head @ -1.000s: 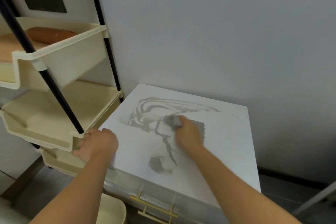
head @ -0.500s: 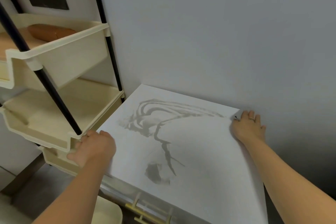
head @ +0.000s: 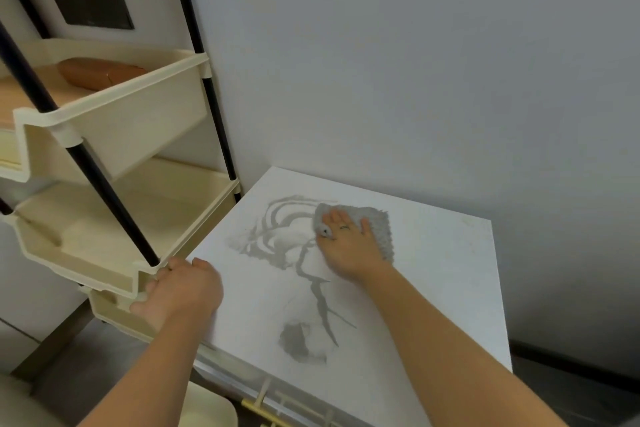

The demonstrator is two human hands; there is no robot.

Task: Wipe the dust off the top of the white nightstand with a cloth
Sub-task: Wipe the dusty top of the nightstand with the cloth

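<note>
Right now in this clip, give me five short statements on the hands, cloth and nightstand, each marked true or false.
1. The right hand lies flat on the cloth. True.
2. The cloth sits at the front edge of the nightstand. False: it lies toward the back, near the wall.
3. The left hand is at the nightstand's left edge, beside the rack. True.
4. The top is wiped clean. False: grey dust streaks and a patch remain at the middle and front.
5. The rack's upper tray is empty. False: a brown object lies in it.
</note>
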